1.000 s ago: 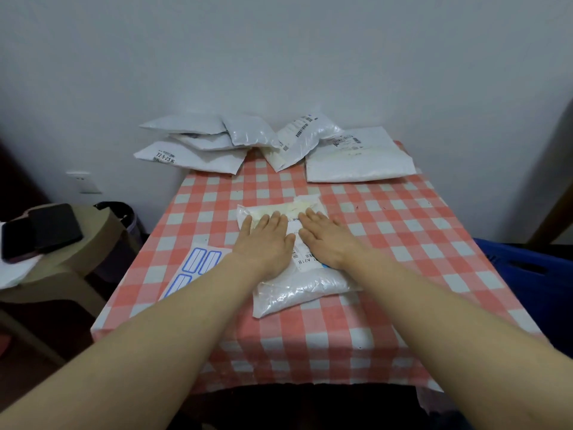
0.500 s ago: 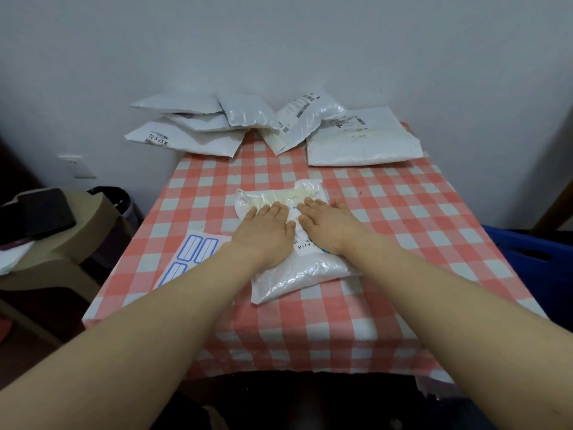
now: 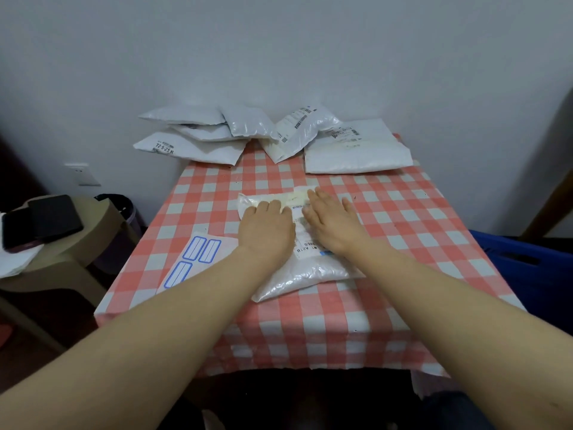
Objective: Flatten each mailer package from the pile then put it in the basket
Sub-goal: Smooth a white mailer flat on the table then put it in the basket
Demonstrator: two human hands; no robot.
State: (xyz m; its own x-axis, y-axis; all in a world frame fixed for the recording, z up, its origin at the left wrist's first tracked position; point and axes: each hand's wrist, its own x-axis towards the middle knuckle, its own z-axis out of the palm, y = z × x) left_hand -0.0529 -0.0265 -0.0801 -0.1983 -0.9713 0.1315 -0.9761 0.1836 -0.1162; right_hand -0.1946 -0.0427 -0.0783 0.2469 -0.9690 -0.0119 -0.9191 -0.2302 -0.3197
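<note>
Near the middle of the table (image 3: 403,231) the mailer (image 3: 297,274) lies under our left hand (image 3: 266,229) and right hand (image 3: 333,221), both hands palm-down, pressing, gripping nothing. We should push from the centre outward so trapped air escapes. Beyond lies the pile (image 3: 273,135); the blue basket (image 3: 527,262), we judge, sits right.

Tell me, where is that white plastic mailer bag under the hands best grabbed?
Probably its near edge, pinched from the person's side: the white plastic mailer bag lies flat, the left hand and right hand press its far half, and the puffy near edge lies uncovered.
</note>
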